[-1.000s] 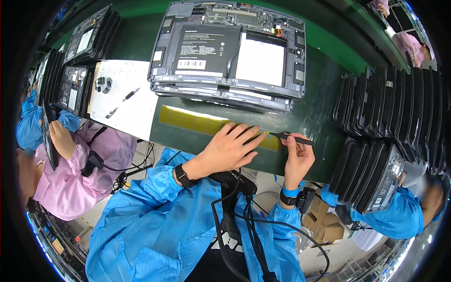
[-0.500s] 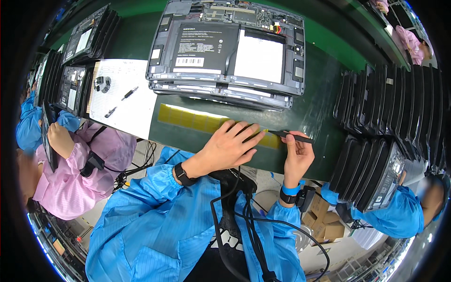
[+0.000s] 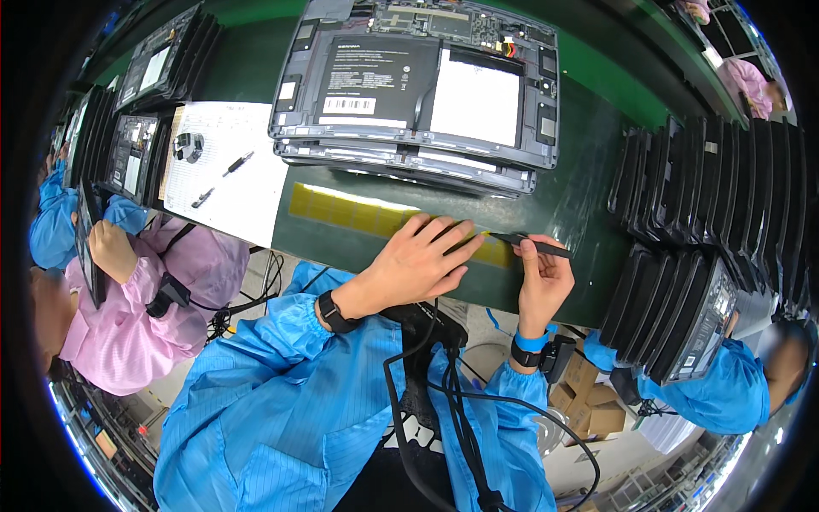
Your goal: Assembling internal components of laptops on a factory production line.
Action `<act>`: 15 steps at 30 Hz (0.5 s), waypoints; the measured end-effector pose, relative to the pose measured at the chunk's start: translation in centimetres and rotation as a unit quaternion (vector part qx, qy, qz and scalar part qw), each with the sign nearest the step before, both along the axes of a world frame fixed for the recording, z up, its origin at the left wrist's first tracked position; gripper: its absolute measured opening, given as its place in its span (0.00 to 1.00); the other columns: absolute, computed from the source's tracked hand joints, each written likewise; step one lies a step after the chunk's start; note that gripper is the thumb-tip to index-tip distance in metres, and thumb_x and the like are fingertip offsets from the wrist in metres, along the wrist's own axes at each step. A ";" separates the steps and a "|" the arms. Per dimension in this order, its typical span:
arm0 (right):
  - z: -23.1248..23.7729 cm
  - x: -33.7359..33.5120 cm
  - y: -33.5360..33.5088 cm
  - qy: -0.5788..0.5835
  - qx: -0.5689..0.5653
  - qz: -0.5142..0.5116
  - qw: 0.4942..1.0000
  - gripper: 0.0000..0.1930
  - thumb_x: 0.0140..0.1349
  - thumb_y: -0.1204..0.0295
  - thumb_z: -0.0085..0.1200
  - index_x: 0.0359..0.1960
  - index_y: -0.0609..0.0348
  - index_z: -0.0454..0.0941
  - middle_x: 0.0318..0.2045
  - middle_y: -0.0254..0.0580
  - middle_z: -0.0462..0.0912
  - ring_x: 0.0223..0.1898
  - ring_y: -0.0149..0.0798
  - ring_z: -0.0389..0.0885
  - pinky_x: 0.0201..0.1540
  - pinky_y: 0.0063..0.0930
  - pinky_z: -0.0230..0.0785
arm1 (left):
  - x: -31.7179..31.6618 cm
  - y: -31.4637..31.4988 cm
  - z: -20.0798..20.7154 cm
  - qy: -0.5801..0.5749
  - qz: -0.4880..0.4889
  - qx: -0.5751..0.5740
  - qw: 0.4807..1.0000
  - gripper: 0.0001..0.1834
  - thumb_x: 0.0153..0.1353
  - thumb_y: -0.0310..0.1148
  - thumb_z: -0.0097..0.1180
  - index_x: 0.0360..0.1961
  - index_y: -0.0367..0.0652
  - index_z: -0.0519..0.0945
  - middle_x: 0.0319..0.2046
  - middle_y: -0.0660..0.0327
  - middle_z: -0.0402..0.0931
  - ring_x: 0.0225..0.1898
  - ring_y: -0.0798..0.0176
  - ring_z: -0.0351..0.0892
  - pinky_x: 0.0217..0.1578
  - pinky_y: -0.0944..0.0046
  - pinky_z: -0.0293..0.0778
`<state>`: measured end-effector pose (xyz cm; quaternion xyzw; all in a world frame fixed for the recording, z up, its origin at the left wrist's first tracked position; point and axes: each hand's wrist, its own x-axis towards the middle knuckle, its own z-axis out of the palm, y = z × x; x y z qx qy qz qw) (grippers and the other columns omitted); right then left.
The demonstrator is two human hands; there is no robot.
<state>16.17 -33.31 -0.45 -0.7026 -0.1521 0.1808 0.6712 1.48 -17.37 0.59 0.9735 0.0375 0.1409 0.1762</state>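
Pressing flat, the left hand (image 3: 420,260) lies with fingers spread on the right end of a yellow strip of labels (image 3: 358,212) that runs along the dark green bench (image 3: 572,200) near its front edge. Just beside it, the right hand (image 3: 542,282) pinches black tweezers (image 3: 533,245), their tip meeting the strip near the left fingertips. Behind the strip sits a stack of opened grey devices (image 3: 418,90); the top one shows a black rectangular battery with a white barcode label and a plain white sheet beside it. Left of the stack lies a white paper sheet (image 3: 226,171) bearing small tools. Rows of dark devices stand on edge at right (image 3: 717,213).
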 end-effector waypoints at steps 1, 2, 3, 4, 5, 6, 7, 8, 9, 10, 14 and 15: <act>-0.1 0.0 0.0 -0.007 -0.005 0.001 1.000 0.08 0.65 0.80 0.63 0.44 0.69 0.81 0.36 0.43 0.87 0.39 0.31 0.86 0.43 0.21 0.78 | 0.0 0.0 0.0 -0.003 0.000 0.000 1.000 0.28 0.61 0.40 0.61 0.63 0.50 0.76 0.59 0.60 0.73 0.55 0.56 0.72 0.57 0.52 0.69; -0.1 0.0 0.0 -0.015 -0.010 0.004 1.000 0.08 0.65 0.80 0.63 0.44 0.68 0.81 0.36 0.43 0.87 0.39 0.32 0.86 0.43 0.21 0.78 | 0.0 0.0 0.0 -0.002 0.001 0.000 1.000 0.28 0.61 0.40 0.61 0.63 0.50 0.76 0.59 0.60 0.73 0.55 0.56 0.72 0.57 0.52 0.69; 0.0 0.0 0.1 -0.014 -0.010 0.005 1.000 0.08 0.65 0.80 0.63 0.44 0.68 0.81 0.36 0.43 0.87 0.39 0.32 0.86 0.43 0.21 0.78 | 0.0 0.0 0.0 -0.004 0.002 0.000 1.000 0.28 0.60 0.40 0.61 0.63 0.50 0.76 0.59 0.60 0.73 0.55 0.56 0.72 0.57 0.52 0.69; 0.2 -0.2 0.2 -0.019 -0.015 0.005 1.000 0.08 0.65 0.80 0.63 0.43 0.69 0.81 0.35 0.43 0.87 0.38 0.32 0.87 0.43 0.21 0.78 | -0.1 0.0 0.0 -0.005 0.003 0.001 1.000 0.28 0.60 0.40 0.62 0.63 0.50 0.77 0.59 0.60 0.73 0.55 0.56 0.72 0.56 0.53 0.69; 0.4 -0.2 0.3 -0.025 -0.019 0.006 0.999 0.07 0.65 0.80 0.63 0.43 0.69 0.81 0.35 0.43 0.87 0.38 0.32 0.87 0.43 0.22 0.79 | -0.1 0.0 0.0 -0.005 0.003 0.001 1.000 0.28 0.60 0.40 0.62 0.63 0.50 0.77 0.59 0.60 0.73 0.55 0.56 0.72 0.56 0.53 0.69; 0.5 -0.3 0.4 -0.025 -0.019 0.006 0.999 0.07 0.65 0.80 0.63 0.43 0.69 0.81 0.35 0.43 0.87 0.38 0.32 0.87 0.43 0.22 0.79 | -0.1 0.0 0.0 -0.005 0.004 0.001 1.000 0.28 0.60 0.40 0.62 0.63 0.50 0.77 0.59 0.61 0.73 0.55 0.57 0.72 0.56 0.53 0.69; 0.6 -0.3 0.4 -0.005 -0.003 0.003 1.000 0.07 0.65 0.80 0.63 0.43 0.69 0.81 0.35 0.43 0.87 0.38 0.33 0.87 0.43 0.22 0.79 | -0.1 0.0 0.0 -0.004 0.005 0.002 1.000 0.28 0.60 0.40 0.62 0.63 0.50 0.77 0.59 0.61 0.74 0.55 0.57 0.72 0.56 0.53 0.69; 0.7 -0.3 0.5 0.015 0.013 -0.001 1.000 0.08 0.66 0.80 0.63 0.43 0.69 0.80 0.35 0.43 0.87 0.38 0.33 0.87 0.44 0.23 0.80 | -0.1 0.0 0.0 -0.004 0.005 0.003 1.000 0.28 0.60 0.40 0.62 0.63 0.50 0.77 0.59 0.61 0.74 0.55 0.57 0.72 0.56 0.53 0.69; 0.7 -0.1 0.4 0.015 0.013 0.000 1.000 0.08 0.66 0.80 0.63 0.43 0.69 0.80 0.35 0.43 0.87 0.38 0.33 0.87 0.44 0.23 0.80 | 0.0 0.0 0.0 -0.006 0.004 0.003 1.000 0.28 0.59 0.39 0.62 0.63 0.50 0.77 0.59 0.61 0.74 0.55 0.57 0.72 0.56 0.53 0.69; 0.7 0.1 0.2 0.014 0.016 -0.002 1.000 0.08 0.66 0.80 0.63 0.44 0.70 0.80 0.35 0.43 0.87 0.37 0.33 0.87 0.44 0.23 0.80 | 0.0 0.1 0.0 -0.007 0.003 0.004 1.000 0.28 0.59 0.39 0.62 0.63 0.50 0.77 0.59 0.61 0.74 0.55 0.57 0.72 0.56 0.53 0.69; 0.2 0.7 -0.3 0.009 0.010 -0.010 1.000 0.08 0.66 0.80 0.62 0.45 0.70 0.80 0.35 0.43 0.87 0.38 0.32 0.87 0.44 0.23 0.79 | -0.1 0.0 -0.1 -0.008 0.005 0.006 1.000 0.28 0.59 0.39 0.62 0.63 0.50 0.77 0.59 0.61 0.74 0.54 0.57 0.73 0.55 0.53 0.69; 0.1 0.7 -0.4 0.010 0.009 -0.010 1.000 0.08 0.66 0.80 0.62 0.45 0.70 0.80 0.35 0.43 0.87 0.38 0.32 0.87 0.44 0.23 0.79 | -0.1 0.0 0.0 -0.007 0.006 0.009 1.000 0.28 0.59 0.39 0.62 0.62 0.50 0.77 0.59 0.61 0.74 0.55 0.57 0.73 0.55 0.53 0.69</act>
